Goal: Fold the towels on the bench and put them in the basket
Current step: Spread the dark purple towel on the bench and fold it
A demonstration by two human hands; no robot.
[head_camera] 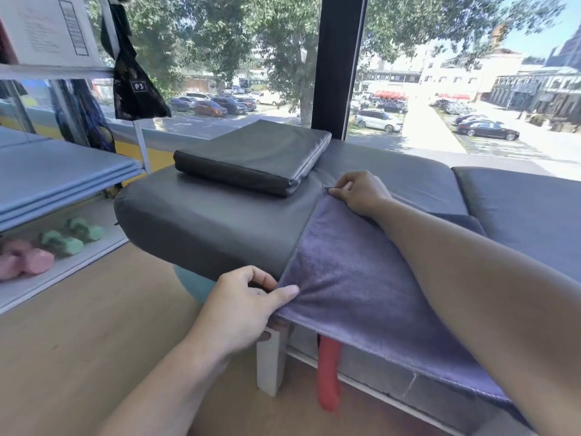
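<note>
Towel [361, 278], purple-grey, lies spread flat on the dark padded surface [201, 221], its near edge hanging a little over the front of the padding. Taking the towel as the landmark: the left hand [242, 306] is at its near left corner, thumb on top and fingers curled underneath, pinching the cloth at the front edge of the padding. The right hand [358, 191] is at its far left corner, fingertips nipping the cloth against the padding, with the right forearm stretched diagonally across the towel's right part. So both hands are closed on the towel, each on one end of its left edge, which runs straight between them.

Just beyond the towel's far corner, to the left, a dark square cushion [254, 155] lies flat on the padding. Below the towel's near edge, a red object [328, 372] hangs under the frame beside a white leg [270, 360]. Well to the left of the towel, a low shelf holds green dumbbells [74, 236] and pink dumbbells [25, 261], with blue mats [56, 180] stacked above them. Beyond the towel a window [456, 89] looks onto parked cars.
</note>
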